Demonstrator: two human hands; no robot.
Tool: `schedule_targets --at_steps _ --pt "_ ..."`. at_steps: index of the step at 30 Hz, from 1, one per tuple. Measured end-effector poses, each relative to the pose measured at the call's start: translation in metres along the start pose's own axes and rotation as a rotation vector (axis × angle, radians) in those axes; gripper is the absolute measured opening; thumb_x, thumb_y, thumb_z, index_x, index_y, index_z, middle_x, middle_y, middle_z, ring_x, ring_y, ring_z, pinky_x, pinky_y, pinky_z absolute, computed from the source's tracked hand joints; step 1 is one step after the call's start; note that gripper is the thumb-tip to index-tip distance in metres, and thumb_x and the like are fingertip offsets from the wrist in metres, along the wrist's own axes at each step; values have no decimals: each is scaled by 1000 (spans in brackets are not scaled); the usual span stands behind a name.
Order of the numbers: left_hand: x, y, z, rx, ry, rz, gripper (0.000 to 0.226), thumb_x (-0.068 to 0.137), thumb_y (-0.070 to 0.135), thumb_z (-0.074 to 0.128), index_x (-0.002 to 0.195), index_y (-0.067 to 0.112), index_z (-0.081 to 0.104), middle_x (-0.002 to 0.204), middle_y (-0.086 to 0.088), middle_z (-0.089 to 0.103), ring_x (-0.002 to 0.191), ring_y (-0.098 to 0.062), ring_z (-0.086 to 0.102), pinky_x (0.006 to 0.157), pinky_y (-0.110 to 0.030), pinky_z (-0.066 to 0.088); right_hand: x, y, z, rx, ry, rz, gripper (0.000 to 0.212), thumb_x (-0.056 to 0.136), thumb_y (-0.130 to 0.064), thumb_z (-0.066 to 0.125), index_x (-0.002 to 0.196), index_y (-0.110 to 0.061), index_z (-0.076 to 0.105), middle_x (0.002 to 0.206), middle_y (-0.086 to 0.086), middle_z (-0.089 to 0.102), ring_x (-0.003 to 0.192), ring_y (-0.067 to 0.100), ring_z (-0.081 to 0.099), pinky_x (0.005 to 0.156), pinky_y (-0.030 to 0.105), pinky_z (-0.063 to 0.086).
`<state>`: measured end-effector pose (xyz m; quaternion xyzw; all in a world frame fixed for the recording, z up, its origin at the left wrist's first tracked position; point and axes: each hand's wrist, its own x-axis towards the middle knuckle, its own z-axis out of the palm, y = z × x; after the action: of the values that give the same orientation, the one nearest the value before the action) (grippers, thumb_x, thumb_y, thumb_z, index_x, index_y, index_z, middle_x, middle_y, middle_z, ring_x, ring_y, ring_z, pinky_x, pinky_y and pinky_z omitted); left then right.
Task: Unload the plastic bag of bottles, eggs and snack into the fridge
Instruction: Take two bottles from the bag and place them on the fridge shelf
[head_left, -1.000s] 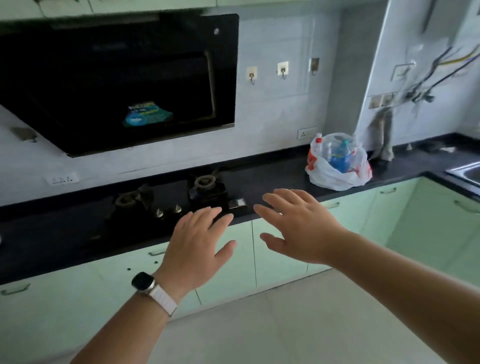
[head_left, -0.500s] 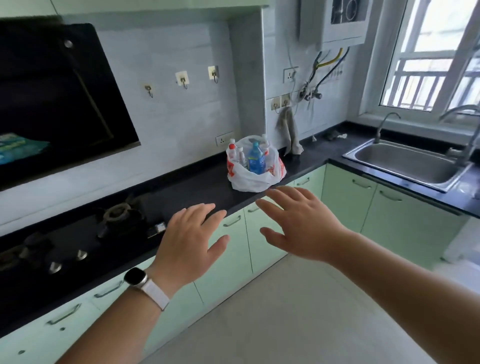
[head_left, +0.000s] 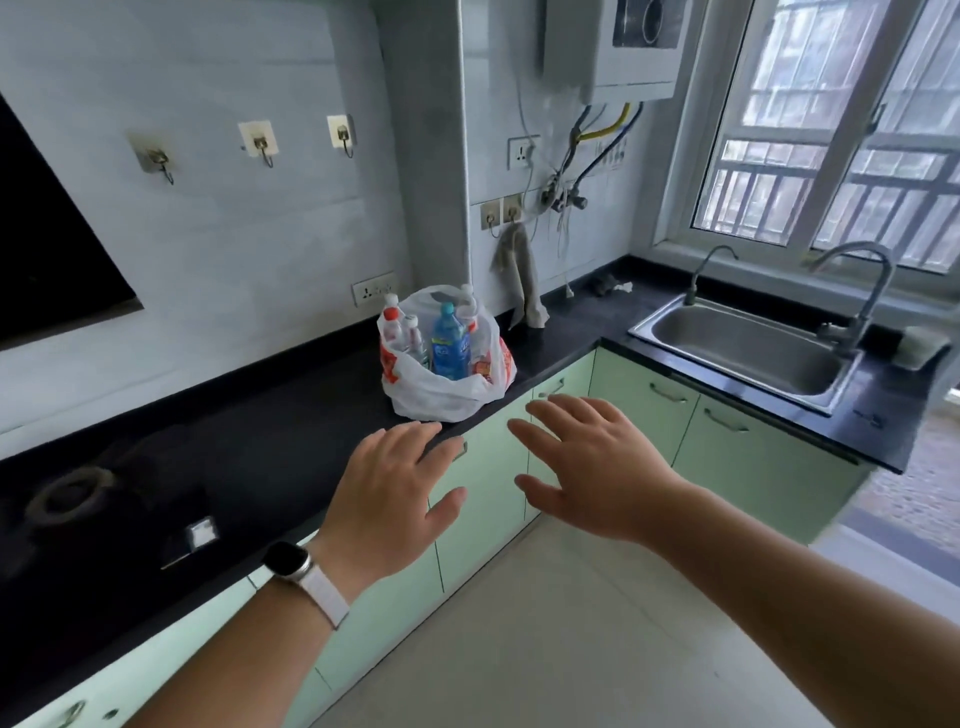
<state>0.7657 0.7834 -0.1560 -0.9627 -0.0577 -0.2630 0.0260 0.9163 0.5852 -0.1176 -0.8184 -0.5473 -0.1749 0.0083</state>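
Starting at the far left, we see a black range hood (head_left: 47, 249) on the wall and, below it, a gas burner (head_left: 67, 493) set into the dark counter (head_left: 270, 441). Three adhesive hooks (head_left: 257, 141) sit in a row on the pale tiled wall. Our left hand (head_left: 387, 501) reaches forward over the counter's front edge, palm down, fingers spread and its grip wide open on nothing; a watch with a white strap (head_left: 304, 579) circles that wrist. Just beyond the left fingertips, the plastic bag (head_left: 447, 387) stands on the counter near the wall, its mouth gaping upward. Inside it we make out a blue-labelled bottle (head_left: 449, 343) standing upright, and beside it smaller clear bottles with red caps (head_left: 400, 325); any eggs or snack are too hidden for us to tell. Our right hand (head_left: 595, 465) hovers in front of the pale green cabinet doors (head_left: 639, 410), apart from the bag, fingers splayed, grip likewise open and empty. Behind the bag a grey cloth (head_left: 522, 278) hangs from a wall hook. Farther right, a steel sink (head_left: 748, 353) is sunk into the counter under a barred window (head_left: 852, 130), with a curved tap (head_left: 862, 291) at its rim and a white water heater (head_left: 613, 47) mounted above.
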Motion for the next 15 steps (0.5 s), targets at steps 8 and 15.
schedule_targets --at_steps 8,15 --pt "58 -79 52 -3 -38 -4 47 88 47 52 124 18 62 119 -6 63 110 -29 60 94 -51 49 93 21 39 -4 -12 7 59 90 -59 41 135 -23 54 133 2 59 123 25 54 104 41 41" --pt "91 -115 86 0 -104 -23 45 88 48 50 122 20 62 120 -6 63 111 -29 60 96 -48 48 136 43 71 11 -62 9 60 91 -60 39 137 -26 51 135 0 57 125 24 53 105 41 41"
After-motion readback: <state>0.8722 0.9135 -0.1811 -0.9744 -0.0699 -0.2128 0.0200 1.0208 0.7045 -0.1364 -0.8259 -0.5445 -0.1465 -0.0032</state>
